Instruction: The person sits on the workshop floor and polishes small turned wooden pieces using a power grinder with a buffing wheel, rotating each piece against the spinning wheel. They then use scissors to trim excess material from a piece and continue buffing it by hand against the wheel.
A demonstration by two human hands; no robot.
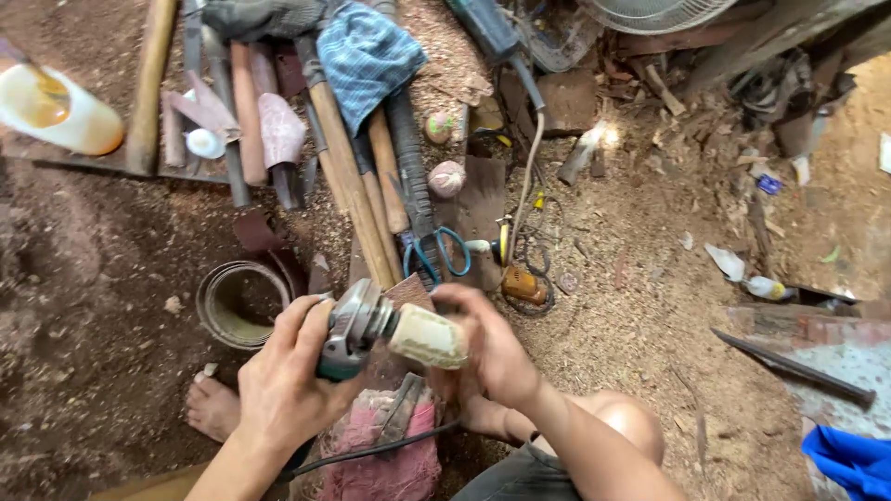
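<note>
Blue-checked cloth point(367, 56), pink rag point(380, 455), blue-handled scissors point(436, 252), grey grinder point(357, 327) w/ cream block point(429, 338).

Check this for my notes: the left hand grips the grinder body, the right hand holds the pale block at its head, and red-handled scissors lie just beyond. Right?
Not quite. The head view shows the scissors have blue handles, not red. The left hand does grip the grinder, and the right hand holds the pale block.

Left hand point(283, 376): we see it curled in a full grasp, knuckles up, thumb to the inside.
Right hand point(487, 348): we see it cupped, fingers point(455, 299) bent over and closed in a grip, back toward us.
Forearms: ours come up from the bottom edge and angle inward, so both hands sit close together.
Legs: our bare knee point(631, 422) is bent, and a bare foot point(212, 406) is planted at lower left.
</note>
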